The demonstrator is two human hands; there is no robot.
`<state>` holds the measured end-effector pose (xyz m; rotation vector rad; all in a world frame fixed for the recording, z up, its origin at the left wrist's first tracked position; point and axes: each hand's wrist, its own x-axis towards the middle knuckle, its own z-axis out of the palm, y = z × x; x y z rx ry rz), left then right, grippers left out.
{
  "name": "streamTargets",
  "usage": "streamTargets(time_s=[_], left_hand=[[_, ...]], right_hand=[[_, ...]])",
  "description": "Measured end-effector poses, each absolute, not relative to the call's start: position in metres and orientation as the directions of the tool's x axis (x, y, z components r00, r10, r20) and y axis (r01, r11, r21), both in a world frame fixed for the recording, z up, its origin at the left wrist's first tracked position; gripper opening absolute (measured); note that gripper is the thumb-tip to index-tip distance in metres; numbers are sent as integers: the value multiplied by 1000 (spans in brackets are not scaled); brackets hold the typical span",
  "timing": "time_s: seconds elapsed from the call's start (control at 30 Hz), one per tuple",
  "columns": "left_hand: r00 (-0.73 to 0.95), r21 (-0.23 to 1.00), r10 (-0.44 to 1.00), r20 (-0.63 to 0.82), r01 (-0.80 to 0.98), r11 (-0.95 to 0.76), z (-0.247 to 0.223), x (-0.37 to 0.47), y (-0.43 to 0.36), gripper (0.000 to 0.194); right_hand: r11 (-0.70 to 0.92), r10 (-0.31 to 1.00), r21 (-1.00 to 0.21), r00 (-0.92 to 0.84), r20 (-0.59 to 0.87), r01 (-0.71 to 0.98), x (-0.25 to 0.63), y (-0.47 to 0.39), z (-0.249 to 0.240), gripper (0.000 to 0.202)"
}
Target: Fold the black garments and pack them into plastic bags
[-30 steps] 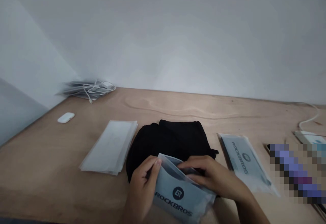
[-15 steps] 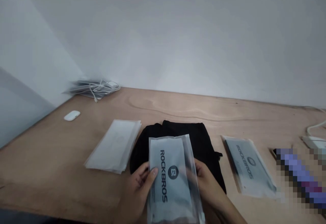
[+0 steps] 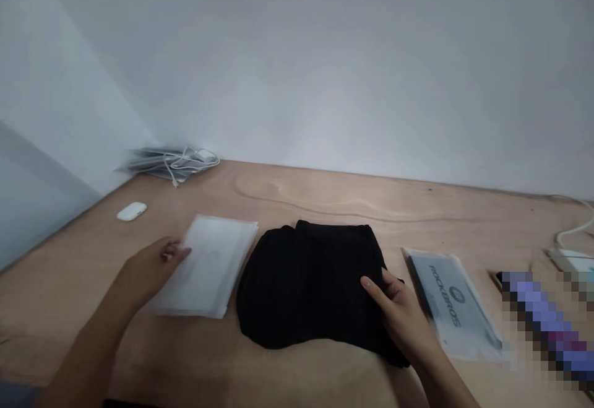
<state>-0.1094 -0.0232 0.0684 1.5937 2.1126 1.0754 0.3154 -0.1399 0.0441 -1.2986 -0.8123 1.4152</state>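
My left hand (image 3: 155, 265) is at the left edge of a stack of frosted pouches (image 3: 211, 265), its thumb and fingers pinched on the pouch edge. A folded black cloth (image 3: 310, 290) lies flat in the middle of the table. At the cloth's right side, my right hand (image 3: 401, 309) grips its edge, thumb on top and fingers beneath. To the right of that hand rests a frosted pouch with ROCKBROS lettering (image 3: 452, 303), with something dark along its left side.
A white rounded case (image 3: 132, 211) sits at the left of the wooden table (image 3: 325, 191). Grey bags with a white cable (image 3: 179, 161) lie in the back left corner. At the right are a pixelated object (image 3: 547, 324) and a white device with a cord (image 3: 575, 259).
The ROCKBROS pouch that both hands held over the cloth has left them. My left hand has moved left to the frosted stack, and my right hand now grips the cloth.
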Motion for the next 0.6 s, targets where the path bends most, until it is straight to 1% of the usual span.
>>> streamTargets(time_s=[0.07,0.13,0.17,0.23,0.27,0.3,0.33,0.43,0.5,0.53,0.6], left_hand=[[-333,691,914,232,718,86,62,-91,-20,17],[-280,687,930,238,725,43,58,-54,-32,15],[-223,708,949,222,707,0,58,-30,-44,19],[-24,774,990,140,626,-94,57,24,-72,31],[102,846,991,88,518,-129,57,49,-86,37],[192,887,979,66,438,-146,57,70,-98,47],[223,892,973,60,425,-153,56,86,-107,56],[162,821,986,45,557,-129,52,98,-112,47],[98,734,994,52,672,-104,49,85,-103,41],[62,685,995,84,722,-102,49,77,-98,40],[-3,606,977,214,785,-130,49,67,-92,39]], right_hand=[[-269,951,-937,95,-296,-224,314,-141,44,44],[-264,952,-940,97,-290,-214,308,-140,45,42],[-260,956,-944,87,-281,-202,304,-139,45,41],[-246,965,-955,49,-257,-164,296,-136,46,39],[-235,970,-961,26,-241,-143,292,-135,47,39],[-224,974,-966,8,-227,-125,289,-133,46,38],[-218,976,-970,2,-219,-110,287,-131,46,39],[-247,965,-962,54,-255,-118,293,-128,39,42],[-287,938,-940,145,-315,-185,304,-128,32,44],[-302,919,-925,188,-347,-231,310,-128,28,46],[-330,883,-892,235,-407,-309,321,-129,20,51]])
